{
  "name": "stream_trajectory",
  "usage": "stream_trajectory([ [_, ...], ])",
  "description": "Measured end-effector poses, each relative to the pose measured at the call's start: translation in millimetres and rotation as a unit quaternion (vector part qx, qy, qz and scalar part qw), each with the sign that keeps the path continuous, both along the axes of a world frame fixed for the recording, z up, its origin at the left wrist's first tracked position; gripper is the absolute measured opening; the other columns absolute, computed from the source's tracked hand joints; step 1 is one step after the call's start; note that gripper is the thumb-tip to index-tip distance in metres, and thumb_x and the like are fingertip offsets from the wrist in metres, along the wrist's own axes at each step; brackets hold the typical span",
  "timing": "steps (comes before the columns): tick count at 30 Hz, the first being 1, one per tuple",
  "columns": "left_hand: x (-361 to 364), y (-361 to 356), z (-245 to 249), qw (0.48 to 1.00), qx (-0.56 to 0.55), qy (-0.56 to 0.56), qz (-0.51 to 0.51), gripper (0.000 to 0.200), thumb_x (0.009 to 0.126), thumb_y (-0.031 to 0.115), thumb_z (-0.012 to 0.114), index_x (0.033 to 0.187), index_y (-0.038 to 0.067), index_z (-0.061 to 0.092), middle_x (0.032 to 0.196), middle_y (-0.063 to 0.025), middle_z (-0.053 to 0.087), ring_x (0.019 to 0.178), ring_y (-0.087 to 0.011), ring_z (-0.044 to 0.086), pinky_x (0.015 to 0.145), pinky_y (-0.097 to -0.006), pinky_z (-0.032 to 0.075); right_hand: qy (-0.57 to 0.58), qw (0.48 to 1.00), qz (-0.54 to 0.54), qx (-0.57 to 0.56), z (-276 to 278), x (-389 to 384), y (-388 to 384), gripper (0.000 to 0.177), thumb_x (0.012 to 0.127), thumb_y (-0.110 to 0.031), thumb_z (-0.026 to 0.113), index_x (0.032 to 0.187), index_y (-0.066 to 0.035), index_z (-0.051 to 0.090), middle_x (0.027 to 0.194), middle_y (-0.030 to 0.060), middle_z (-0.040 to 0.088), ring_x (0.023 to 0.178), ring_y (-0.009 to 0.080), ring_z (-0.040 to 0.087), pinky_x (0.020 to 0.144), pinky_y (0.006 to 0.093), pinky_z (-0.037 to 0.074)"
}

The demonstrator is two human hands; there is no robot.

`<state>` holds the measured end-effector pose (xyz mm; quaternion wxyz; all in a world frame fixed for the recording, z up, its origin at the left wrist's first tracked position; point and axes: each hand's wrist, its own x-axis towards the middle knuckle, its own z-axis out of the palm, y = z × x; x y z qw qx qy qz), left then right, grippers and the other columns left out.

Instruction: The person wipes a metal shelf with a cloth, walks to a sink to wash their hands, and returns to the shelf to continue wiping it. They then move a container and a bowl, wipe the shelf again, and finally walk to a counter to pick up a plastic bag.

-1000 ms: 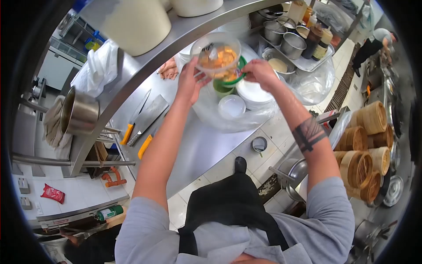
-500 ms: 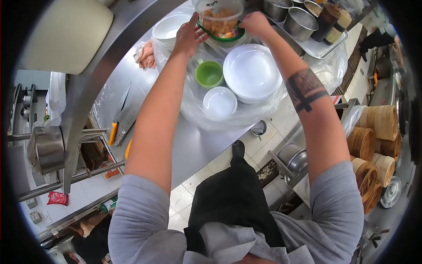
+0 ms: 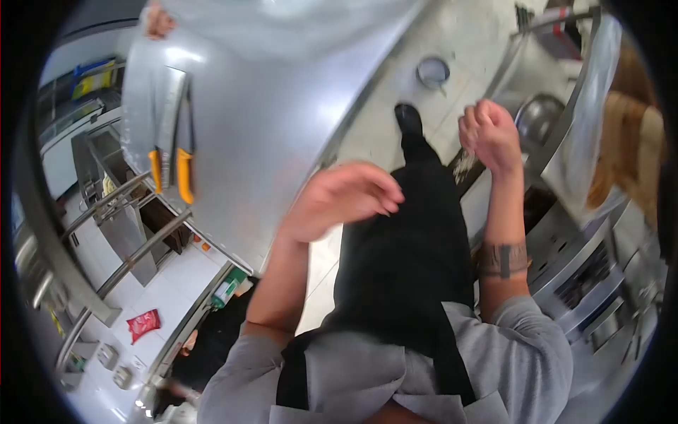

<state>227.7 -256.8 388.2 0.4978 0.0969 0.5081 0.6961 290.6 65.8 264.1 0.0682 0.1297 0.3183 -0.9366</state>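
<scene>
Smeared by motion, my left hand (image 3: 342,198) hangs in front of the black apron (image 3: 402,261), beside the steel table's edge. Its fingers are loosely bent and apart, and nothing shows in them. My right hand (image 3: 491,134) is raised over the floor to the right, its fingers curled into a loose fist with no object visible. Nearest to that hand is a round steel bowl (image 3: 540,119) on its right. On the steel table (image 3: 240,127) lie a broad metal blade (image 3: 171,113) and knives with yellow handles (image 3: 185,177), all away from my hands.
A round container (image 3: 432,72) stands on the tiled floor ahead of my shoe (image 3: 407,116). Bamboo steamers (image 3: 621,141) sit at the right. Metal rails (image 3: 145,254) run along the left, near a red packet (image 3: 144,324). Another person's dark clothing (image 3: 215,346) shows at lower left.
Both hands have come away from the green-rimmed container and drawn back toward my body. My view has swung down, so the plates, green cup and container are out of sight.
</scene>
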Motion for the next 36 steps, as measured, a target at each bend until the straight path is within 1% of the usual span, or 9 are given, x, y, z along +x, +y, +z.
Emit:
stream_trajectory([
  [1,36.2,1.6,-24.8,0.989,-0.060,-0.127,-0.052,0.024,0.099,0.015,0.064,0.117,0.000,0.064,0.105,-0.0078,0.069,0.098,-0.0169,0.067,0.086,-0.0322,0.054,-0.030,0.999,0.003,-0.033,-68.3,26.4,-14.3,0.015,0.082,0.004,0.060,0.076,-0.006,0.049,0.079,0.0098,0.057,0.068,0.0238,0.056,0.057,0.0340,0.047],
  [2,69.8,-5.2,-72.6,0.984,-0.115,-0.110,-0.081,0.022,0.099,0.014,0.063,0.117,0.001,0.065,0.105,-0.0071,0.069,0.097,-0.0160,0.067,0.086,-0.0316,0.054,-0.033,0.951,0.060,0.300,-150.2,48.2,-38.3,0.010,0.081,-0.002,0.063,0.089,0.000,0.057,0.090,0.0156,0.063,0.075,0.0272,0.061,0.064,0.0366,0.051],
  [5,142.0,-54.9,-202.5,0.952,-0.297,-0.006,-0.075,0.022,0.100,0.011,0.060,0.119,0.002,0.065,0.107,-0.0075,0.069,0.096,-0.0166,0.067,0.084,-0.0321,0.055,-0.051,0.610,0.455,0.647,-260.8,69.1,-127.8,0.060,0.085,-0.016,0.070,0.139,0.004,0.053,0.130,0.0248,0.065,0.114,0.0342,0.068,0.093,0.0416,0.053],
  [8,167.0,-108.6,-288.5,0.915,-0.360,-0.008,0.183,0.021,0.099,0.008,0.059,0.117,0.000,0.065,0.109,-0.0089,0.069,0.094,-0.0168,0.067,0.083,-0.0322,0.056,0.018,0.837,0.344,0.424,-290.6,90.3,-226.7,0.057,0.082,-0.019,0.072,0.133,0.003,0.059,0.122,0.0266,0.066,0.109,0.0374,0.067,0.093,0.0435,0.053],
  [12,135.5,-150.9,-334.1,0.817,-0.464,0.166,0.299,0.018,0.096,0.004,0.061,0.113,0.000,0.064,0.104,-0.0072,0.067,0.090,-0.0156,0.065,0.079,-0.0308,0.055,0.056,0.763,0.434,0.476,-317.3,115.3,-326.3,0.042,0.085,-0.021,0.067,0.122,-0.001,0.066,0.118,0.0228,0.069,0.113,0.0379,0.064,0.099,0.0438,0.049],
  [19,36.7,-179.2,-350.7,0.674,-0.434,0.279,0.529,0.014,0.098,0.012,0.061,0.106,0.001,0.061,0.092,-0.0045,0.059,0.080,-0.0141,0.056,0.073,-0.0275,0.050,0.057,0.852,0.339,0.395,-394.4,206.4,-381.7,0.022,0.088,-0.021,0.058,0.091,-0.001,0.067,0.099,0.0197,0.068,0.099,0.0381,0.064,0.089,0.0487,0.051],
  [27,-30.8,-305.4,-393.0,0.566,-0.360,-0.028,0.741,0.066,0.100,0.056,0.048,0.134,-0.001,0.047,0.120,-0.0180,0.055,0.094,-0.0247,0.059,0.079,-0.0369,0.056,0.013,0.819,0.399,0.411,-446.5,267.3,-354.5,0.020,0.092,-0.020,0.058,0.095,-0.003,0.069,0.103,0.0161,0.069,0.100,0.0346,0.065,0.090,0.0457,0.052],
  [34,-42.7,-388.2,-399.7,0.519,-0.377,-0.003,0.767,0.069,0.098,0.058,0.049,0.136,0.000,0.047,0.131,-0.0188,0.053,0.107,-0.0285,0.060,0.083,-0.0394,0.056,-0.135,0.789,0.457,0.387,-451.5,256.1,-299.7,0.026,0.092,-0.021,0.059,0.107,-0.003,0.070,0.109,0.0191,0.071,0.104,0.0382,0.067,0.091,0.0441,0.052],
  [36,-38.9,-414.8,-399.1,0.542,-0.755,0.133,0.345,0.057,0.099,0.044,0.051,0.134,-0.001,0.050,0.130,-0.0176,0.056,0.108,-0.0265,0.061,0.084,-0.0399,0.056,-0.136,0.784,0.451,0.405,-456.6,254.3,-291.2,0.025,0.091,-0.020,0.059,0.107,-0.004,0.070,0.109,0.0197,0.071,0.104,0.0386,0.067,0.090,0.0441,0.052],
])
